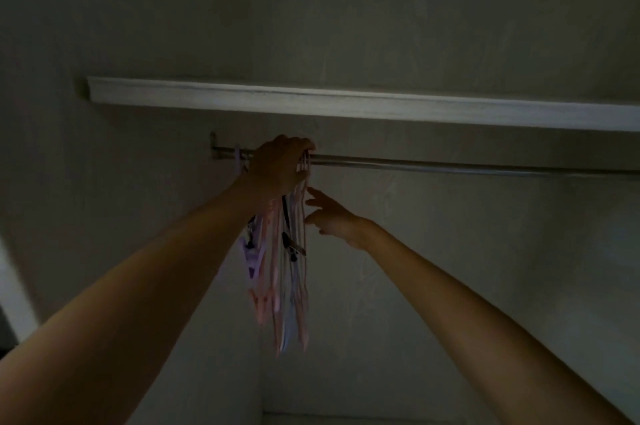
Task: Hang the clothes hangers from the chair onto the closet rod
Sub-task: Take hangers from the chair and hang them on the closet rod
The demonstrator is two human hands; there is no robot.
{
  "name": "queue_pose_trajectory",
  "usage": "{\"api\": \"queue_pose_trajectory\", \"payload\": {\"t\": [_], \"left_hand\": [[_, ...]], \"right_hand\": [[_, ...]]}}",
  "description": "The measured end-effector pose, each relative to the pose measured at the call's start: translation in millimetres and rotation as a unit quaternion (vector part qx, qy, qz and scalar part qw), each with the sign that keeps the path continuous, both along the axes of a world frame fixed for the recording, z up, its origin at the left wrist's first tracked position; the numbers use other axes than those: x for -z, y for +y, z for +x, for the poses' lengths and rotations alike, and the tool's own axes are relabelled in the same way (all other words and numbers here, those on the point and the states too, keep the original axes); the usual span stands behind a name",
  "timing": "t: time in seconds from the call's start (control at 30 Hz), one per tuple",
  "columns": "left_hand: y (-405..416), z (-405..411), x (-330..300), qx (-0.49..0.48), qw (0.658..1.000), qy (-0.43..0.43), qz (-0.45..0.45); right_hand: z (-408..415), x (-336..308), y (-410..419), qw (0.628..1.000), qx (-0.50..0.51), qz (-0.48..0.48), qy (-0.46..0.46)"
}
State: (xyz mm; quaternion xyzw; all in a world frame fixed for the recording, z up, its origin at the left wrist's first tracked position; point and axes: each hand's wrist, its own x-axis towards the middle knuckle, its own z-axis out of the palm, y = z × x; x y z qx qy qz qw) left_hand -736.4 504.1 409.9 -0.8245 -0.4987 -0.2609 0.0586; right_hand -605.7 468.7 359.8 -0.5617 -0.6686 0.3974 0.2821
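A metal closet rod runs across a dim closet under a white shelf. My left hand is raised to the rod's left part and grips the hooks of a bunch of pink, purple and white hangers, which dangle below it. My right hand is just right of the bunch, fingers spread, fingertips touching or nearly touching the hangers' upper wires. One pale purple hanger hook sits on the rod near its left bracket. The chair is out of view.
The white shelf sits close above the rod. The rod's bracket is fixed to the left wall. Closet walls enclose the space on the left and behind. The long right stretch of the rod carries nothing.
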Motion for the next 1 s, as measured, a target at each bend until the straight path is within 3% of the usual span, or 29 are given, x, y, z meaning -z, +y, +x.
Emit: {"api": "queue_pose_trajectory", "payload": {"t": [0.23,0.43,0.63,0.8,1.0], "left_hand": [[-75.6,55.2,21.1,0.031,0.995,-0.087,0.035],[-149.6,138.1,62.5,0.096,0.983,-0.091,-0.124],[-242.3,246.1,126.7,0.166,0.956,-0.053,-0.237],[-344.1,346.4,189.9,0.239,0.904,-0.012,-0.354],[-441.6,461.6,270.2,0.295,0.808,-0.012,-0.510]], "right_hand": [[73.2,13.7,-60.3,0.996,0.066,-0.061,-0.009],[179.7,62.4,-164.8,0.980,0.148,-0.116,-0.062],[288.2,125.5,-313.5,0.953,0.247,-0.173,-0.024],[371.3,177.9,-456.7,0.918,0.325,-0.227,0.001],[454.0,242.9,-613.4,0.864,0.425,-0.264,0.050]]}}
